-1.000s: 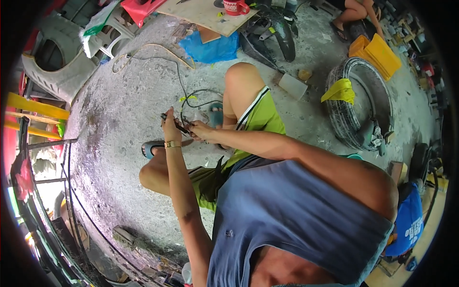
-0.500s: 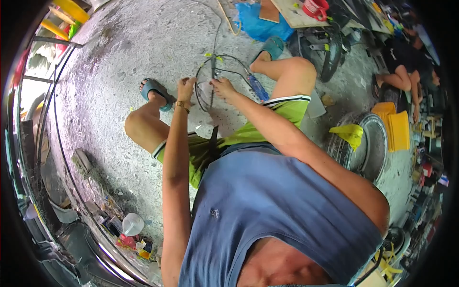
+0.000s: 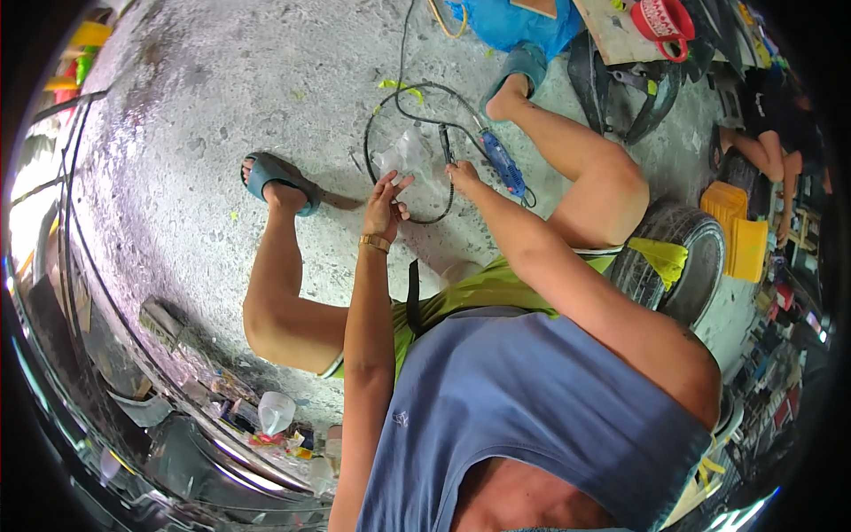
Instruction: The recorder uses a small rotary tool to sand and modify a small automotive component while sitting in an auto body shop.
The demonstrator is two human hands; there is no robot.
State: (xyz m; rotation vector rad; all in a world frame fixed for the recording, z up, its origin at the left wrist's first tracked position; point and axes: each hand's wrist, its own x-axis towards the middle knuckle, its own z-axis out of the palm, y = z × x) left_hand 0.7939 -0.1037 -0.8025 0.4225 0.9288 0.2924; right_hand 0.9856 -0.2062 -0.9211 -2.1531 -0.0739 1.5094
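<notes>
My right hand point(image 3: 462, 176) is closed around the lower end of a slim dark handpiece point(image 3: 445, 140), which stands nearly upright above the floor. A black flexible shaft point(image 3: 369, 133) loops around on the concrete, near a blue rotary tool point(image 3: 503, 164) lying by my right shin. My left hand point(image 3: 384, 211) has its fingers apart and nothing visible in it. Just beyond its fingertips, inside the loop, lies a crumpled clear plastic bag point(image 3: 409, 158). Whatever tip the handpiece carries is too small to make out.
A tyre point(image 3: 660, 257) with a yellow cloth point(image 3: 660, 260) stands on the right, with yellow bins point(image 3: 740, 235) behind it. At the upper right are a red mug point(image 3: 660, 19) on a board and a blue plastic bag point(image 3: 523, 27). Another person point(image 3: 771, 124) sits at the far right.
The left hand's fingers have spread from a pinch. Its gap from the right hand is slightly wider. The view has shifted, and both legs appear farther apart.
</notes>
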